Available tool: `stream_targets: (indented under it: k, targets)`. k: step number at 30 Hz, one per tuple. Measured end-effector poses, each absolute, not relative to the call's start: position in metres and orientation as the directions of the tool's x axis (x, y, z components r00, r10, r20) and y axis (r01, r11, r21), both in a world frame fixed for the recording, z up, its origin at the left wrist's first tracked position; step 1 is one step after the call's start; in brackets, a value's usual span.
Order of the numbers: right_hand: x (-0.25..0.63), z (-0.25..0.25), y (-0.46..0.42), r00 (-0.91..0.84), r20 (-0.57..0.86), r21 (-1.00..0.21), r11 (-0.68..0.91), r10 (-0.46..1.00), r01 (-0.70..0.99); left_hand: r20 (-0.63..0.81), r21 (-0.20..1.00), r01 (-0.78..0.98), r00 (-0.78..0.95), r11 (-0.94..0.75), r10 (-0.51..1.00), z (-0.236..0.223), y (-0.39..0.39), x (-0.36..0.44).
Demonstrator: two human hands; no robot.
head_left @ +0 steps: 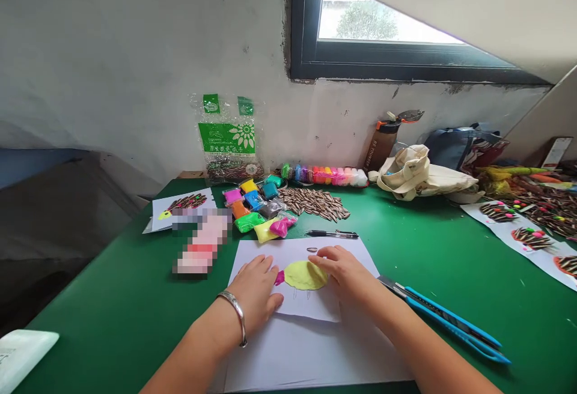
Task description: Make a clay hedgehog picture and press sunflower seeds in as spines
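I see both hands open, nothing gripped. L hand (255, 292) lies flat on paper sheet (288, 307), just left of pink clay bit (280, 277). R hand (342, 271) has fingers (322, 256) on yellow clay oval (304, 275). Sheet sits on green worktop (428, 250), blue-handled scissors (444, 319) to R.

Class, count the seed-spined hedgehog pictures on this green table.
4: one hedgehog picture on the left sheet, three on the right paper strip; more may lie out of view.

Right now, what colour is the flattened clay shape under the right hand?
The clay shape is pale yellow, with a small magenta clay piece at its left edge; the head view shows it best.
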State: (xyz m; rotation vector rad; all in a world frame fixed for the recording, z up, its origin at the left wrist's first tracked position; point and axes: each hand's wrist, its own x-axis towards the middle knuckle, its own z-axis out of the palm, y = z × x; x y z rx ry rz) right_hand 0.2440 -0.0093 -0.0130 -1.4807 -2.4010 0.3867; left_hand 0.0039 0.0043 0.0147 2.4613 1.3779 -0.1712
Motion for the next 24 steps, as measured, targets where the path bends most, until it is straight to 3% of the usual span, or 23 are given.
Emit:
stream_targets:
  k: [7,13,24]
  targets:
    - [0.247,-0.015,-0.009,-0.455,0.080,-0.373,0.450,0.887,0.811,-0.285,0.227,0.854,0.517,-0.468,0.807,0.018,0.004,0.003]
    - [0.249,-0.012,-0.011,-0.412,0.118,-0.469,0.417,0.903,0.779,-0.306,0.252,0.830,0.556,-0.498,0.773,0.026,0.005,0.001]
    - [0.252,-0.021,-0.008,-0.449,0.138,-0.451,0.459,0.883,0.765,-0.272,0.168,0.839,0.544,-0.518,0.793,0.017,-0.001,0.006]
